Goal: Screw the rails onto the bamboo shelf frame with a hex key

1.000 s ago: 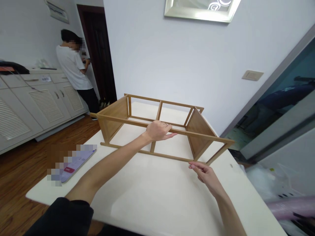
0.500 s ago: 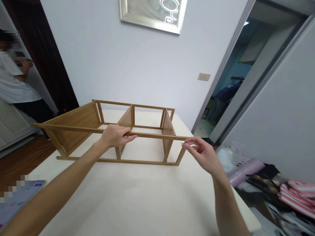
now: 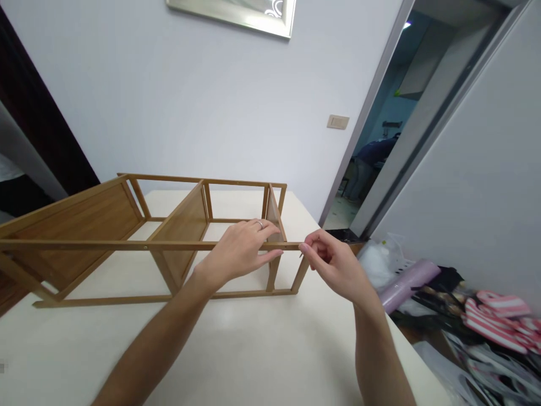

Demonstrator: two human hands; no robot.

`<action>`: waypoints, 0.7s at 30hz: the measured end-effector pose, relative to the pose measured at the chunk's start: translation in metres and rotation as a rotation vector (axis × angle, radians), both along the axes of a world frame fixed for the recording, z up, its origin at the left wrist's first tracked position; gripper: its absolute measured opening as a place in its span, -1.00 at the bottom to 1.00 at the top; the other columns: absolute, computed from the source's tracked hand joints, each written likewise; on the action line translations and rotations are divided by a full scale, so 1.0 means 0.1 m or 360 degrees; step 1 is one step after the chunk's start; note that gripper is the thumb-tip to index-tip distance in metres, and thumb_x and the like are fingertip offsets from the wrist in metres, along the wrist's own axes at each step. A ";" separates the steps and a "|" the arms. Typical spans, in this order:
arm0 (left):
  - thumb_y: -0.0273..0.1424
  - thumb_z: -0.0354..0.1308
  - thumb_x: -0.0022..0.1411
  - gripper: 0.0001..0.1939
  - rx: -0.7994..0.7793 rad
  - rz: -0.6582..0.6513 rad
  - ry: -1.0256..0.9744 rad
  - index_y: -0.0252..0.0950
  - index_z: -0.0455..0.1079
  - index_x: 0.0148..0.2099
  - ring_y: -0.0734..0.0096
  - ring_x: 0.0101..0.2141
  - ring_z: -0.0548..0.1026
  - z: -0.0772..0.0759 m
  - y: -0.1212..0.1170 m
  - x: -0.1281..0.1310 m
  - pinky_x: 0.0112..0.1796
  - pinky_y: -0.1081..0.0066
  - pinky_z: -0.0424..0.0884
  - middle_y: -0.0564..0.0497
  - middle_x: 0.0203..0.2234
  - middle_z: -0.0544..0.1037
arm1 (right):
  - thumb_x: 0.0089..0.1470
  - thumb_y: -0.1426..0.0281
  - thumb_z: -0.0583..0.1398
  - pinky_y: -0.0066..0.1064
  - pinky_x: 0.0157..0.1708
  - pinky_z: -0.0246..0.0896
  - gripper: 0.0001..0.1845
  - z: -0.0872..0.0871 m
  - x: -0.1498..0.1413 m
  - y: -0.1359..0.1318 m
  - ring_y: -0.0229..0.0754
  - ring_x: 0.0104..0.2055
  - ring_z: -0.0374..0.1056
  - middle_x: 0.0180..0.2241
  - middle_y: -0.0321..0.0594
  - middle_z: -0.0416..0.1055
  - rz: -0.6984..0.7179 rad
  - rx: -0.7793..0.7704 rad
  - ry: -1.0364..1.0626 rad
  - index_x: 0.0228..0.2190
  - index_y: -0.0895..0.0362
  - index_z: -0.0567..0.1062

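Observation:
A bamboo shelf frame (image 3: 105,223) lies on its side on a cream table (image 3: 253,344). It has thin rails and three solid panels. My left hand (image 3: 240,251) rests over the near top rail close to the frame's right end, fingers curled around the rail. My right hand (image 3: 329,262) is at the rail's right tip, fingers pinched together against the corner; whatever small thing it holds is hidden.
A grey wall with a framed picture (image 3: 236,14) and a light switch (image 3: 338,121) stands behind the table. An open doorway (image 3: 380,152) is at the right. Bags and clothes (image 3: 465,316) are heaped on the floor to the right of the table.
My view swung right, so the other person and the phone left the frame. My left hand slid right along the rail. My right hand rose from the lower rail to the upper corner.

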State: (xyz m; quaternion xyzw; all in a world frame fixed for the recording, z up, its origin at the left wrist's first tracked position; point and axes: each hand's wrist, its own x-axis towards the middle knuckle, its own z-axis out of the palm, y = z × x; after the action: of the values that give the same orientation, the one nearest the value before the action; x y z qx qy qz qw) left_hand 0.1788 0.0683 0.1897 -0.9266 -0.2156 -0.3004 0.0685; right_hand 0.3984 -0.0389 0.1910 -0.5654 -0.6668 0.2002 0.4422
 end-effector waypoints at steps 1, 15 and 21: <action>-0.19 0.25 0.45 -0.75 -0.0026 0.0000 0.0003 -0.18 0.48 0.06 0.32 -0.24 0.65 -0.03 0.00 0.03 -0.28 0.35 0.46 0.05 -0.10 0.68 | 0.34 -0.03 0.18 -0.48 -0.54 0.04 -0.60 0.00 0.00 0.00 -0.33 -0.56 0.16 -0.58 -0.45 0.30 0.0009 -0.0021 0.0009 -0.27 0.06 0.41; -0.25 -0.03 0.59 -0.68 0.0058 -0.0145 -0.0078 -0.19 0.47 -0.19 0.34 -0.48 0.57 -0.20 -0.20 -0.22 -0.56 0.28 0.27 0.09 -0.49 0.57 | 0.34 0.44 0.15 -0.53 -0.65 0.06 -0.89 0.10 -0.18 -0.33 -0.43 -0.68 0.21 -0.49 -0.48 0.52 0.0235 -0.0088 -0.0614 -0.20 -0.01 0.46; -0.31 0.06 0.54 -0.79 -0.0028 -0.0209 -0.0064 -0.17 0.47 -0.16 0.35 -0.49 0.56 -0.19 -0.34 -0.33 -0.53 0.29 0.38 0.10 -0.49 0.55 | 0.24 0.55 0.13 -0.48 -0.46 0.35 -0.77 0.06 -0.39 -0.45 -0.29 -0.51 0.50 -0.48 -0.46 0.56 0.0267 0.0011 -0.0893 -0.27 -0.05 0.44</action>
State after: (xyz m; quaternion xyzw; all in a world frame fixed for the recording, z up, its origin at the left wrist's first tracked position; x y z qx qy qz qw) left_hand 0.1459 0.0342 0.1703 -0.9331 -0.1583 -0.3209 0.0363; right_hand 0.3598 -0.0843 0.1965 -0.5400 -0.8082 0.0696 0.2243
